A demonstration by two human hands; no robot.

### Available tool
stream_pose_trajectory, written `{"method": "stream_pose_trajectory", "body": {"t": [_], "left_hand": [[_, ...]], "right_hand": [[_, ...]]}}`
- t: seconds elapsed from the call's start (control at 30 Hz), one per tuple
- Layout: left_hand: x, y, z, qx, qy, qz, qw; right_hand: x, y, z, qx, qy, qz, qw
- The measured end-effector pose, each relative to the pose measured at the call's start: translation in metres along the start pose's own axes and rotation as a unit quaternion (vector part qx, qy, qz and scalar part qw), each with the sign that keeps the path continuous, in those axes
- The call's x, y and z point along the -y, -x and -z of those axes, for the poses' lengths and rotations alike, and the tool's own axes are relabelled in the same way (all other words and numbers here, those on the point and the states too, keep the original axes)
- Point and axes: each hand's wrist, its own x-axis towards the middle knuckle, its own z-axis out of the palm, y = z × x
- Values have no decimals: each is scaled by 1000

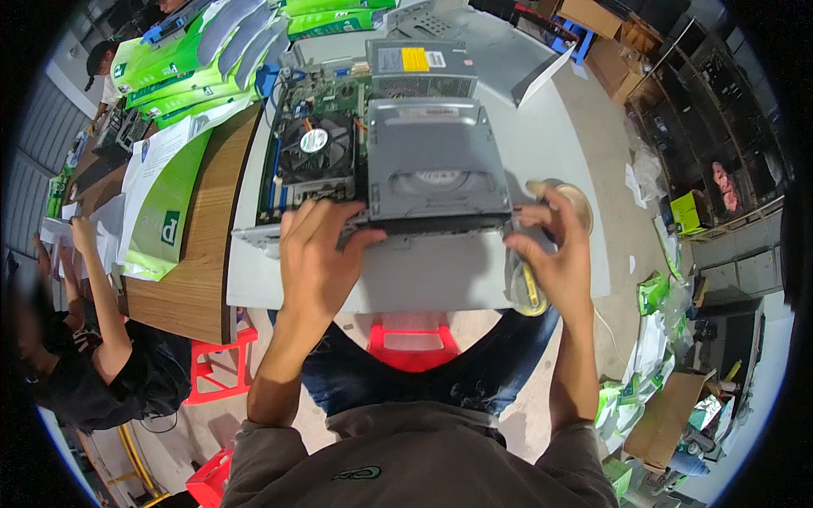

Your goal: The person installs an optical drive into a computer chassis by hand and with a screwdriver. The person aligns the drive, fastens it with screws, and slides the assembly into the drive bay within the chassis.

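A grey metal optical drive (pixel 436 152) sits in an opened desktop computer, its dark front edge toward me. My left hand (pixel 326 245) pinches the left end of that front edge, thumb below and fingers above. At the other end, my right hand (pixel 555 241) has its thumb and fingers closed around the right corner. Left of the drive lies a black cooling fan (pixel 318 146) on the green circuit board (pixel 343 89). Behind the drive is a metal power supply (pixel 422 68) with a yellow label. A yellow-handled utility knife (pixel 532 290) lies just below my right hand.
A roll of tape (pixel 576 206) stands by my right hand. A bent metal side panel (pixel 533 76) lies at the back right of the white table (pixel 406 279). Green-and-white paper packs (pixel 190 63) pile up at the left. Another person (pixel 102 364) works there, beside a red stool (pixel 218 364).
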Motion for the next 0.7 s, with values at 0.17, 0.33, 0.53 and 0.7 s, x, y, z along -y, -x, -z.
{"method": "stream_pose_trajectory", "body": {"t": [0.17,0.33,0.53,0.7], "left_hand": [[-5,2,17,25,-14,9,1000],[1,15,26,33,-28,-2,999],[17,32,8,-16,-110,-81,990],[20,36,4,-24,-87,-62,994]], "right_hand": [[-1,16,23,37,100,75,991],[-16,22,17,82,76,38,993],[-24,21,8,12,56,-15,998],[-23,25,7,5,55,-7,998]]}}
